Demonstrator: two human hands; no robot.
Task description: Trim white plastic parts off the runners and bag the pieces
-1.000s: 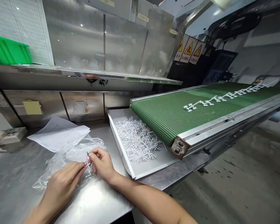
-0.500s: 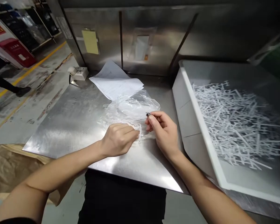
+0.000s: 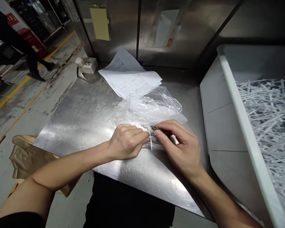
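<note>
My left hand point(image 3: 130, 141) is closed, its fingertips pinching a thin white plastic piece with short cross arms point(image 3: 150, 139). The piece points up and down just beyond the fingertips. My right hand point(image 3: 180, 142) is curled round a small metal clipper point(image 3: 154, 127), whose shiny tip sits against or very near the upper end of the white piece. Most of the clipper is hidden in the palm. Below and behind both hands, a crumpled clear plastic bag point(image 3: 154, 103) lies on the steel table point(image 3: 73, 117).
On the right stands a large white bin point(image 3: 242, 120) of similar white plastic pieces point(image 3: 270, 126). Printed sheets point(image 3: 130, 76) lie behind the bag, near a power socket point(image 3: 89, 65). A brown paper sack point(image 3: 28, 155) is below the left edge. A person point(image 3: 21, 41) walks beyond.
My right hand has brought the clipper leftward to the white piece in my left hand. The view has shifted, and the walking person is more fully in sight.
</note>
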